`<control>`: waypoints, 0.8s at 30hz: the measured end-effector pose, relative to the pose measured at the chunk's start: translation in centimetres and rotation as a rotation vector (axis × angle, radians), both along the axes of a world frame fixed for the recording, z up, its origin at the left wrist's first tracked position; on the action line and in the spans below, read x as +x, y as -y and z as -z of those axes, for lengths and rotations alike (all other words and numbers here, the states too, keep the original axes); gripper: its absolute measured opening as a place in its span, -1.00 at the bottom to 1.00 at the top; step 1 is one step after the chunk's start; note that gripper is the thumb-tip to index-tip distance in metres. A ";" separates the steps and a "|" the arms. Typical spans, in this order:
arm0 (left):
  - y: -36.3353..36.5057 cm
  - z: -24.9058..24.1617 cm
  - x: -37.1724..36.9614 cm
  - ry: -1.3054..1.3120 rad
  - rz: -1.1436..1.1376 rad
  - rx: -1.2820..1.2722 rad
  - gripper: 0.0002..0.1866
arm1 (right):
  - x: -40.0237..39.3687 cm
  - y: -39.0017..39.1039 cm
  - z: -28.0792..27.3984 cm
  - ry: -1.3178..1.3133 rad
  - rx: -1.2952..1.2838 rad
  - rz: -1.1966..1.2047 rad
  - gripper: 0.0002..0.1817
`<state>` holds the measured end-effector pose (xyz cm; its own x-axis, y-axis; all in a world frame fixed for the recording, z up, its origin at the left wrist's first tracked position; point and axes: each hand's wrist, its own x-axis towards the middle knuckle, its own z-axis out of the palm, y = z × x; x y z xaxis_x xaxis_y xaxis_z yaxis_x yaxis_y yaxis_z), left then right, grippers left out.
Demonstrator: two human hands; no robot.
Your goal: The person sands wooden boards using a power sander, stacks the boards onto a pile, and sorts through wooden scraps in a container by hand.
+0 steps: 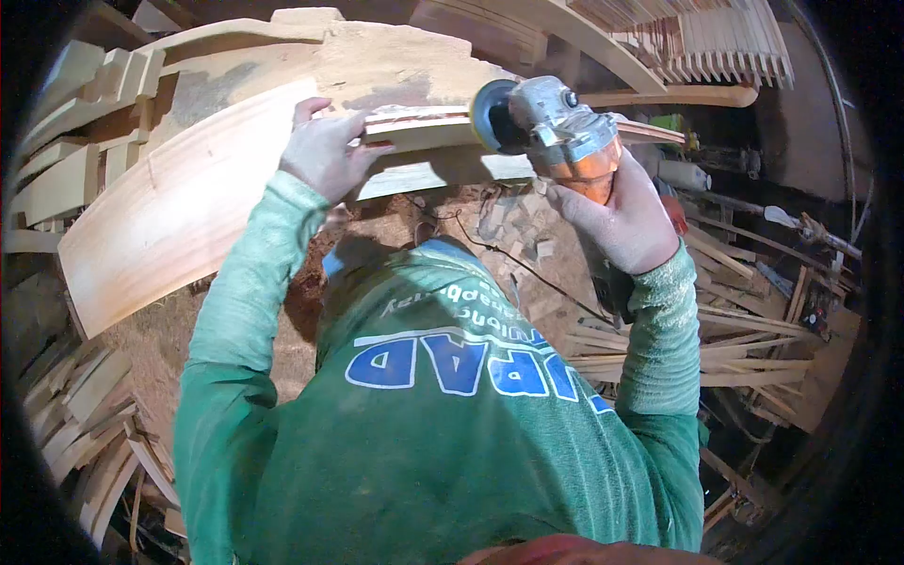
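Note:
My right hand [626,212] is wrapped round the body of an angle grinder [565,132] with an orange and silver head. Its round disc [497,117] stands on edge right at a long, narrow wooden piece [424,121]. My left hand [325,151] grips that piece at its left end, thumb and fingers closed on it. Under the left hand a broad, pale curved board [188,202] stretches to the lower left. Dust coats both hands and the green sleeves.
A dusty workbench top [405,66] lies beyond the hands. Cut wooden pieces [71,184] are stacked at left, with thin slats [725,47] at upper right. A dark cord [527,268] hangs below the grinder. Offcuts and sawdust [537,235] litter the floor.

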<state>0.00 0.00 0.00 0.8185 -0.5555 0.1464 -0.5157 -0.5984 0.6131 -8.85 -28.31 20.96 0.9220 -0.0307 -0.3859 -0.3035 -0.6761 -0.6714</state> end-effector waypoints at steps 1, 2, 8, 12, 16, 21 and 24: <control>0.8 -0.2 0.0 0.031 0.001 -0.040 -0.67 | 0.2 -0.3 0.1 0.015 -0.037 -0.014 -0.37; 1.5 -0.4 0.1 0.062 0.003 -0.082 -0.70 | 0.3 -0.6 0.2 0.030 -0.076 -0.026 -0.36; -3.4 -1.6 0.2 0.058 0.000 -0.011 -0.80 | 0.9 -9.2 2.3 0.156 -0.002 -0.144 -0.37; -3.1 -0.6 0.5 0.041 0.043 -0.024 -0.79 | 1.4 -10.8 1.6 0.115 -0.207 -0.231 -0.32; -3.3 -0.2 0.9 -0.003 0.050 0.010 -0.75 | 0.7 -7.2 1.5 0.135 -0.165 -0.168 -0.32; -1.8 -2.7 -0.5 -0.059 -0.033 0.082 -0.68 | -1.3 0.1 0.8 0.094 0.008 0.022 -0.42; -1.8 -2.7 -0.8 -0.064 -0.056 0.090 -0.68 | -2.0 3.9 -0.4 0.047 0.008 0.094 -0.42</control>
<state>-0.79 1.84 2.74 0.8549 -0.5168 0.0448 -0.4414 -0.6793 0.5863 -10.90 -32.25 21.39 0.9322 -0.1156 -0.3429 -0.3337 -0.6407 -0.6914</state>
